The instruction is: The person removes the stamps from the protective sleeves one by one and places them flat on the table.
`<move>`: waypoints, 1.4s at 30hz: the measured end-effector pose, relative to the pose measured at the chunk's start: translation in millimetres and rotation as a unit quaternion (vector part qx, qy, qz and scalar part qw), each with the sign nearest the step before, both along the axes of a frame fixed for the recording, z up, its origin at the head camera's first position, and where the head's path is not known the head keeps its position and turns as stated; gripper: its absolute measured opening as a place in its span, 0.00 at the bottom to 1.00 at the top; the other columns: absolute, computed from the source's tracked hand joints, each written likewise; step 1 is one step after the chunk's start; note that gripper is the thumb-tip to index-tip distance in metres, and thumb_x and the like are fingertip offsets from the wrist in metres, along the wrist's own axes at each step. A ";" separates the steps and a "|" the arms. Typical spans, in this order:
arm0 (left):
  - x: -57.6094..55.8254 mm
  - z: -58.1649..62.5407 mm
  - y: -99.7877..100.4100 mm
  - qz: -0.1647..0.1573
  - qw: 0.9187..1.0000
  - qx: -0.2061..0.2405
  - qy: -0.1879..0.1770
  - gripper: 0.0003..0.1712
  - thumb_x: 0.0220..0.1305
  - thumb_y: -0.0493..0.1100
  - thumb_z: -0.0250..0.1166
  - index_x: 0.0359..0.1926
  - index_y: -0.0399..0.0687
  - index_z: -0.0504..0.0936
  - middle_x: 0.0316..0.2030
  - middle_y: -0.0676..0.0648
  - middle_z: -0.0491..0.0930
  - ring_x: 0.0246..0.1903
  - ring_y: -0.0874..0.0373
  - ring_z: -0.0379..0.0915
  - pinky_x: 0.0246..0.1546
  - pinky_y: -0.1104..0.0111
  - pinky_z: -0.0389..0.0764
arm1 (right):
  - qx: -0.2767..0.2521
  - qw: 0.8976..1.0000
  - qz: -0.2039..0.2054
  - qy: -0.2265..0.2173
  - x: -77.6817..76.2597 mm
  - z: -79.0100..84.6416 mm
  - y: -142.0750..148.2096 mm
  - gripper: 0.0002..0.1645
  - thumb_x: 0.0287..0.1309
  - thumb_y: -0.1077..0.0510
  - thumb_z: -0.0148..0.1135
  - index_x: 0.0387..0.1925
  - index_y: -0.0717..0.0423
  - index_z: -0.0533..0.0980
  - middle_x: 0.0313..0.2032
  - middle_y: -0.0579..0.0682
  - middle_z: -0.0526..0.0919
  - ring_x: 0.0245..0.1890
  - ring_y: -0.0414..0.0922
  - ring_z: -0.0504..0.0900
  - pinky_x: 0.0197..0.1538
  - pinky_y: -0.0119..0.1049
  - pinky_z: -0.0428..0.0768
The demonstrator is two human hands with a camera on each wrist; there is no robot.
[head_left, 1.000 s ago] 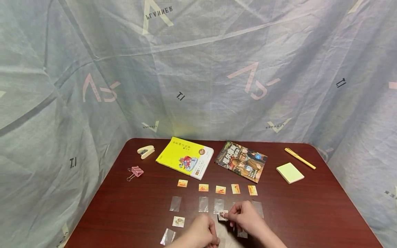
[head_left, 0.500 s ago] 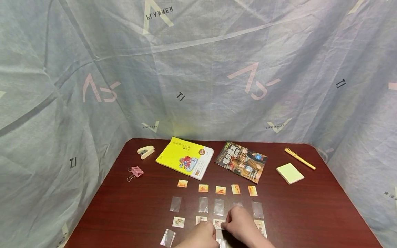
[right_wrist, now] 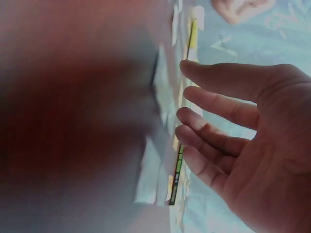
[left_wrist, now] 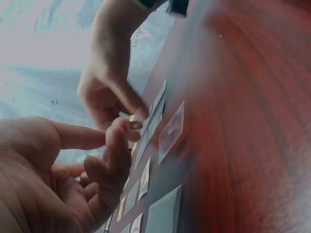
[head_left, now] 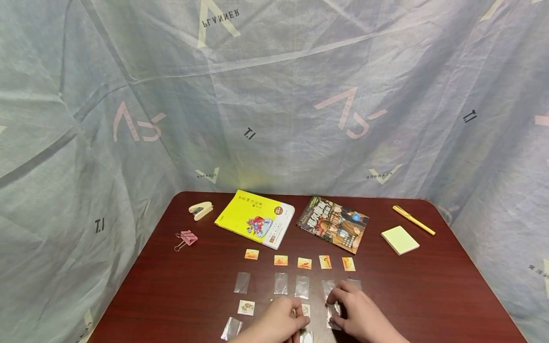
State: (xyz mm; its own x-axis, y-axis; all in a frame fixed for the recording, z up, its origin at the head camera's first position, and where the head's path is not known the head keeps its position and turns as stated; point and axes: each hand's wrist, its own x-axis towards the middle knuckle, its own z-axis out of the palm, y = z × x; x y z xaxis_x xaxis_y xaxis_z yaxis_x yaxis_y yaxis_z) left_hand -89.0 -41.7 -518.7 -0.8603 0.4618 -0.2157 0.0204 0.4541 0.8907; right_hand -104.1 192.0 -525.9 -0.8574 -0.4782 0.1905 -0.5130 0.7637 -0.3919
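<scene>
In the head view my left hand (head_left: 280, 320) hovers low at the table's near side, fingers loosely curled with nothing visible between them. Just past its fingertips a small picture card (head_left: 306, 310) is partly covered by the hand. My right hand (head_left: 360, 312) is to the right, thumb and fingertips spread around a clear plastic sleeve (head_left: 333, 316) and right at its edges. The right wrist view shows the right fingers (right_wrist: 218, 104) apart and unclenched. Another picture card (head_left: 246, 307) lies to the left, and a sleeve (head_left: 306, 337) lies below the left fingertips.
A row of orange cards (head_left: 280, 260) lies beyond a row of clear sleeves (head_left: 302, 287). Farther back are a yellow book (head_left: 253, 214), a dark comic book (head_left: 334, 224), a stapler (head_left: 200, 210), a pink binder clip (head_left: 187, 238), sticky notes (head_left: 400, 239) and a yellow pen (head_left: 413, 220).
My right hand pinched a picture card, set it down in the near row, let go and moved right to a sleeve. The left hand shifted only slightly.
</scene>
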 end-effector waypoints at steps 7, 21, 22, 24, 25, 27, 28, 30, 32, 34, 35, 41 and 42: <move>-6.6 2.8 2.6 -0.009 0.998 0.063 -0.015 0.13 0.61 0.48 0.62 0.23 0.49 0.74 0.08 0.50 0.74 0.02 0.64 0.64 0.02 0.72 0.63 | 0.007 0.996 0.013 0.091 9.5 -12.2 10.8 0.23 0.28 0.47 0.78 0.30 0.39 0.76 0.32 0.34 0.68 0.30 0.30 0.66 0.31 0.30 0.70; -11.1 -0.8 6.5 -0.024 0.996 0.089 -0.011 0.13 0.62 0.44 0.61 0.23 0.46 0.73 0.07 0.48 0.74 0.01 0.62 0.63 0.01 0.68 0.64 | 0.016 0.997 -0.006 0.069 17.2 -13.3 13.2 0.22 0.30 0.47 0.78 0.31 0.36 0.76 0.32 0.35 0.69 0.31 0.31 0.66 0.30 0.30 0.70; -11.1 -0.8 6.6 -0.025 0.996 0.089 -0.009 0.13 0.62 0.44 0.61 0.23 0.46 0.73 0.07 0.49 0.74 0.01 0.62 0.63 0.01 0.68 0.64 | 0.018 0.997 -0.009 0.072 17.0 -13.3 12.9 0.23 0.29 0.46 0.78 0.32 0.37 0.76 0.33 0.35 0.69 0.31 0.31 0.66 0.30 0.30 0.69; -11.4 -0.7 6.9 -0.026 0.996 0.088 -0.006 0.13 0.62 0.44 0.61 0.22 0.46 0.73 0.07 0.49 0.74 0.01 0.61 0.64 0.01 0.67 0.64 | 0.021 0.997 -0.011 0.075 16.8 -13.3 12.3 0.25 0.28 0.47 0.78 0.33 0.38 0.75 0.33 0.35 0.69 0.31 0.32 0.66 0.31 0.30 0.70; -11.5 -0.6 7.1 -0.027 0.996 0.087 -0.006 0.13 0.62 0.44 0.61 0.22 0.47 0.73 0.07 0.49 0.74 0.01 0.60 0.64 0.01 0.67 0.64 | 0.022 0.997 -0.011 0.075 16.8 -13.4 12.0 0.25 0.28 0.47 0.78 0.33 0.38 0.75 0.34 0.36 0.69 0.31 0.32 0.66 0.31 0.30 0.69; -11.7 -0.3 7.4 -0.028 0.996 0.086 -0.005 0.13 0.62 0.44 0.61 0.23 0.46 0.73 0.07 0.49 0.74 0.01 0.60 0.64 0.01 0.68 0.64 | 0.026 0.997 -0.014 0.075 16.6 -13.5 11.3 0.27 0.28 0.47 0.78 0.35 0.39 0.75 0.34 0.36 0.69 0.32 0.33 0.67 0.32 0.31 0.71; -11.7 -0.2 7.4 -0.028 0.996 0.085 -0.006 0.13 0.62 0.44 0.61 0.23 0.46 0.73 0.07 0.49 0.74 0.01 0.61 0.64 0.01 0.68 0.64 | 0.027 0.997 -0.015 0.072 16.5 -13.5 11.0 0.27 0.28 0.47 0.78 0.36 0.40 0.75 0.35 0.37 0.69 0.32 0.33 0.67 0.32 0.31 0.71; -11.8 -0.1 7.8 -0.029 0.996 0.084 -0.008 0.13 0.63 0.44 0.61 0.23 0.46 0.74 0.07 0.50 0.74 0.01 0.61 0.63 0.01 0.69 0.63 | 0.032 0.997 -0.020 0.068 16.7 -13.3 10.4 0.29 0.27 0.47 0.78 0.38 0.42 0.75 0.35 0.38 0.69 0.33 0.34 0.68 0.32 0.32 0.72; -11.8 0.2 8.1 -0.029 0.996 0.082 -0.009 0.13 0.63 0.44 0.61 0.23 0.45 0.74 0.07 0.50 0.74 0.01 0.62 0.63 0.01 0.70 0.63 | 0.035 0.997 -0.024 0.060 16.9 -12.8 10.1 0.31 0.28 0.47 0.78 0.40 0.43 0.75 0.35 0.38 0.69 0.34 0.35 0.69 0.33 0.33 0.73; -11.9 0.5 8.3 -0.029 0.996 0.081 -0.011 0.13 0.63 0.45 0.61 0.23 0.45 0.74 0.07 0.50 0.74 0.02 0.62 0.63 0.01 0.70 0.63 | 0.030 0.998 -0.026 0.042 16.9 -12.2 10.0 0.31 0.28 0.47 0.78 0.40 0.43 0.75 0.35 0.38 0.68 0.34 0.35 0.68 0.34 0.33 0.73; -11.9 0.7 8.4 -0.029 0.996 0.080 -0.012 0.13 0.63 0.45 0.61 0.23 0.45 0.74 0.07 0.50 0.74 0.02 0.62 0.63 0.01 0.70 0.62 | 0.027 0.999 -0.026 0.030 16.9 -11.7 10.0 0.30 0.29 0.47 0.78 0.40 0.42 0.74 0.35 0.38 0.67 0.34 0.35 0.67 0.33 0.32 0.72; -12.5 1.2 9.1 -0.018 0.997 0.069 -0.009 0.12 0.62 0.45 0.61 0.22 0.48 0.74 0.08 0.51 0.74 0.02 0.61 0.63 0.02 0.71 0.63 | -0.022 0.999 -0.011 -0.043 17.4 -9.1 12.0 0.23 0.38 0.53 0.75 0.38 0.41 0.74 0.34 0.37 0.70 0.28 0.31 0.67 0.28 0.28 0.68; -12.7 1.2 9.5 -0.014 0.998 0.066 -0.002 0.12 0.62 0.45 0.62 0.23 0.49 0.74 0.08 0.51 0.74 0.03 0.61 0.64 0.03 0.71 0.64 | -0.033 0.998 -0.006 -0.051 17.3 -9.1 12.6 0.21 0.40 0.54 0.74 0.38 0.42 0.74 0.32 0.36 0.71 0.27 0.31 0.68 0.27 0.27 0.68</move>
